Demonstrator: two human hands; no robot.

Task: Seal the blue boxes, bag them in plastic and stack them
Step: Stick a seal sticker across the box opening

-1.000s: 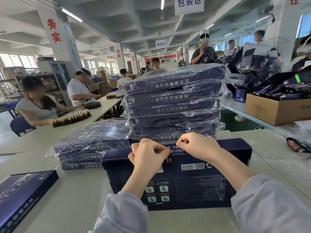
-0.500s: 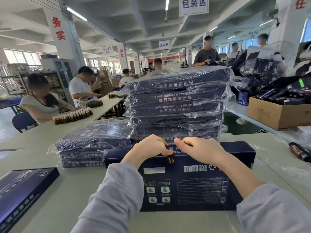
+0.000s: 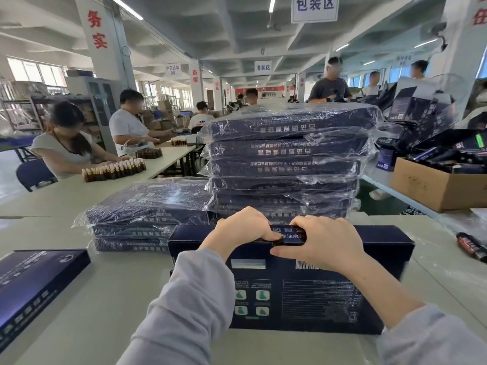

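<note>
Trouble could start right where the left hand (image 3: 241, 229) and the right hand (image 3: 322, 242) meet. Both are curled over the far edge of the blue box (image 3: 303, 293). The box lies flat on the worktop (image 3: 105, 299) just in front of the person, with its barcode side facing up. The two thumbs come together at a small dark seal sticker (image 3: 278, 242) on that edge, and both hands grip the box there. The sticker looks tiny. If a thumb slides, it could go on crooked or fold onto itself, and then the flap may pop open later inside the bag. Pressing too hard could also dent the thin card edge.

Just behind the hands stands a tall stack of bagged boxes (image 3: 284, 164), and its plastic looks slippery. A push forward on the box could bump the bottom of that stack and make it lean or slide. A low stack (image 3: 147, 206) sits close by on its left, so there is little room to turn the box — a quick swing could catch the loose plastic and drag a bagged box along
</note>
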